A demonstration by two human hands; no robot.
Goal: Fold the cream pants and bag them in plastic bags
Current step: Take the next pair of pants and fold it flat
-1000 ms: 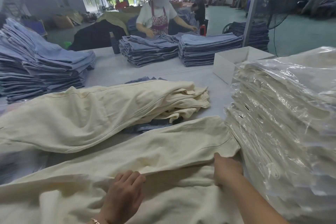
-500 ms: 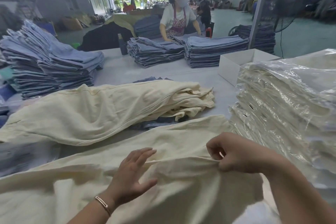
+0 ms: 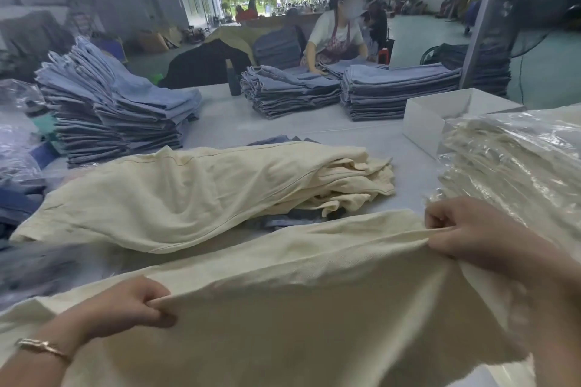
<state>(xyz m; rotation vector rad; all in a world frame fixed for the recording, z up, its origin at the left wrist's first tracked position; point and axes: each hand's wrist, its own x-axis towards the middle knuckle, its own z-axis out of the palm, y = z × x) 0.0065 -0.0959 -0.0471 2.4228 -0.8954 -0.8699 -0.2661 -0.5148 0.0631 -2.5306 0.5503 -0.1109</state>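
Pants (image 3: 298,308) in cream cloth lie across the near edge of the table (image 3: 283,126), and I have both hands on their raised fold. My left hand (image 3: 125,308) pinches the cloth between thumb and curled fingers toward the near left, while my right hand (image 3: 471,232) grips the same ridge toward the right, fingers curled over the fabric, just beside the bagged stack (image 3: 518,166) at the right edge. Between the two grips the cloth is lifted and drawn fairly taut, so I judge I am in the folding step, carrying one layer over the other; bagging has not begun for this pair. Behind them, toward the middle of the table, a heap (image 3: 204,195) of loose cream pants waits. Next, I think, I need to bring the held edge across and lay it down squarely, keeping the tension even so no crease gets trapped, then smooth it flat. I cannot see a loose bag ready to hand, so I would have to find one first.
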